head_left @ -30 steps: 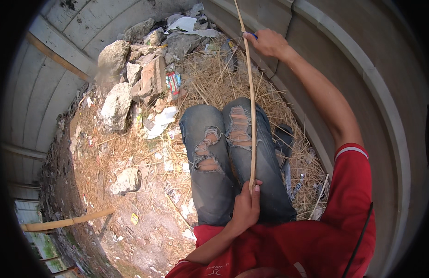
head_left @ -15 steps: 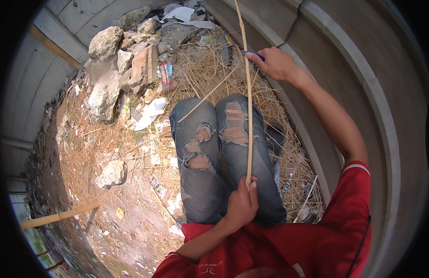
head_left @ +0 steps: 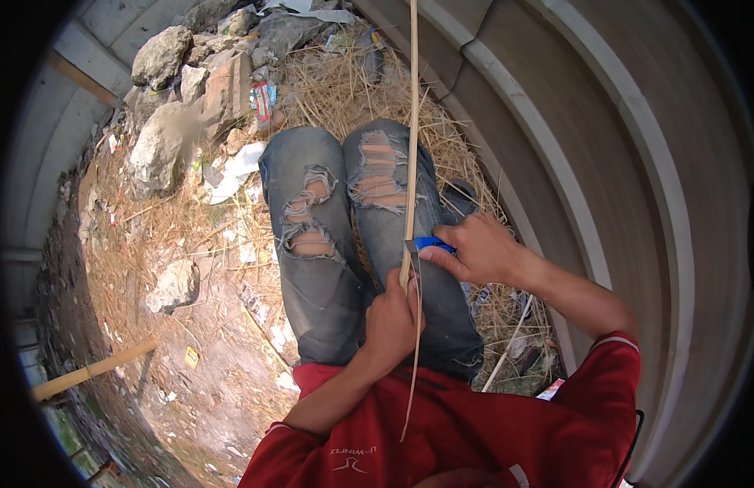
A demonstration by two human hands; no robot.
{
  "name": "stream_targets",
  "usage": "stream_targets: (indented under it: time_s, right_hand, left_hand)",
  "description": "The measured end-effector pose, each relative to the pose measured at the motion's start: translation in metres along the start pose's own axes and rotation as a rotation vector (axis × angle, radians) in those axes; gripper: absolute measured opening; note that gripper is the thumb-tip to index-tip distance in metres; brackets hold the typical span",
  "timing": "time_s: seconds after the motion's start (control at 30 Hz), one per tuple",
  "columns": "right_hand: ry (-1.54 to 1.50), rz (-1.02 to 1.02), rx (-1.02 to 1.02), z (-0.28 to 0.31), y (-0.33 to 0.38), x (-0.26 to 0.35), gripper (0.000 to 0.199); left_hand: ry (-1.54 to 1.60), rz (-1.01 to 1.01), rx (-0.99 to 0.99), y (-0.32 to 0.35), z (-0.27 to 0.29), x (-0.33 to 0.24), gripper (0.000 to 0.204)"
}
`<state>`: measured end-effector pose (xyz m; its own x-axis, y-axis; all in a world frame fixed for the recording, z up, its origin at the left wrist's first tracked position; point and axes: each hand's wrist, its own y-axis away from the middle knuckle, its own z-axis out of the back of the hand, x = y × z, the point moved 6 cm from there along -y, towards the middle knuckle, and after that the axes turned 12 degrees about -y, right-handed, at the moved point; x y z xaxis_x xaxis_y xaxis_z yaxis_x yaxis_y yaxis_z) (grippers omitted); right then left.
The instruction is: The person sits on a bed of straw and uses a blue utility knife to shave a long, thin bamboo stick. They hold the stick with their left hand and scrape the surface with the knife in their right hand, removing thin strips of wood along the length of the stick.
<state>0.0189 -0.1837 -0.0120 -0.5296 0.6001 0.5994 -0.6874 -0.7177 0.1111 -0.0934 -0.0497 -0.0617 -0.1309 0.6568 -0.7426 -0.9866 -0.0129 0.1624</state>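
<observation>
A long, pale strip of split cane or bamboo [head_left: 413,114] runs from the top of the view down over my thigh. My left hand [head_left: 391,324] is closed round its near end, close to my lap. Just above that grip, my right hand [head_left: 484,250] holds a blue utility knife [head_left: 432,242], whose blade touches the right edge of the strip. A thin curved sliver [head_left: 413,374] hangs from near the blade, past my left hand and over my red shirt [head_left: 369,431]. My torn jeans [head_left: 308,317] lie under the work.
Corrugated metal sheeting [head_left: 572,163] rises close on my right. Broken rocks [head_left: 161,142] are heaped at the far left, with a smaller stone [head_left: 175,286] nearer. Dry straw-like shavings [head_left: 328,85] cover the ground round my knees. A pale pole [head_left: 96,370] juts in at the left.
My right hand has drawn the knife down the strip, from far out to just above my left hand. A thin sliver now hangs there. The view has shifted slightly.
</observation>
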Motion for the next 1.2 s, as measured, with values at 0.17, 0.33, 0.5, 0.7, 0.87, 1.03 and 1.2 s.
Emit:
stream_targets:
  time_s: [0.17, 0.33, 0.5, 0.7, 0.87, 1.03, 1.2]
  right_hand:
    - [0.127, 0.047, -0.09, 0.007, -0.012, -0.003, 0.06]
    - [0.249, 0.1, -0.092, 0.028, -0.033, -0.008, 0.062]
    - [0.318, 0.126, -0.157, 0.043, -0.054, -0.017, 0.065]
    - [0.243, -0.077, -0.335, 0.115, -0.123, -0.063, 0.074]
    - [0.14, -0.399, -0.571, 0.22, -0.181, -0.126, 0.076]
    - [0.161, -0.461, -0.66, 0.243, -0.206, -0.169, 0.076]
    - [-0.029, -0.392, -0.678, 0.205, -0.186, -0.168, 0.073]
  left_hand:
    - [-0.13, 0.047, -0.002, -0.009, 0.006, 0.002, 0.026]
    - [-0.088, 0.043, -0.026, -0.018, 0.012, -0.004, 0.022]
    - [-0.073, 0.094, 0.002, -0.019, 0.01, 0.0, 0.02]
    - [0.011, 0.041, -0.029, -0.012, 0.006, -0.007, 0.017]
    - [0.036, 0.008, -0.03, -0.002, 0.003, -0.005, 0.013]
    - [0.135, 0.008, -0.053, 0.003, 0.001, 0.006, 0.012]
    - [0.283, 0.018, -0.035, -0.003, 0.002, 0.001, 0.014]
